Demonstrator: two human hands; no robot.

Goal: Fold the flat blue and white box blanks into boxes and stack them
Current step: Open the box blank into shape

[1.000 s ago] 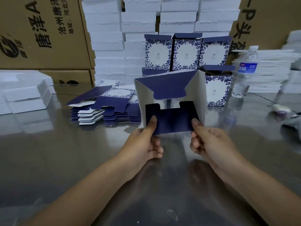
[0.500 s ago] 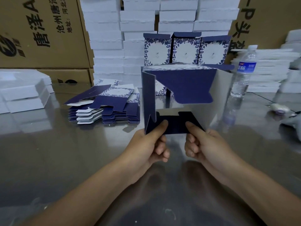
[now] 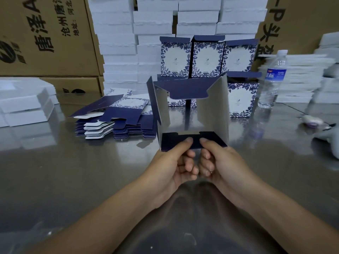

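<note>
One counter [image 3: 73, 171] carries three folded boxes [image 3: 207, 57] atop a partly hidden lower row, one pile of flat blanks [image 3: 117, 123], one half-opened box [image 3: 212, 110] rising just above the left hand [image 3: 172, 167] and right hand [image 3: 222, 165], each grip pinching its lower flap [image 3: 170, 142], and one water bottle [image 3: 273, 77].

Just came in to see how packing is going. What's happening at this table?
A person is folding a box blank into shape over the metal table. The left hand and right hand both pinch its dark blue lower flap, which is not yet closed. A pile of flat blanks lies to the left, and finished boxes stand stacked behind.
</note>
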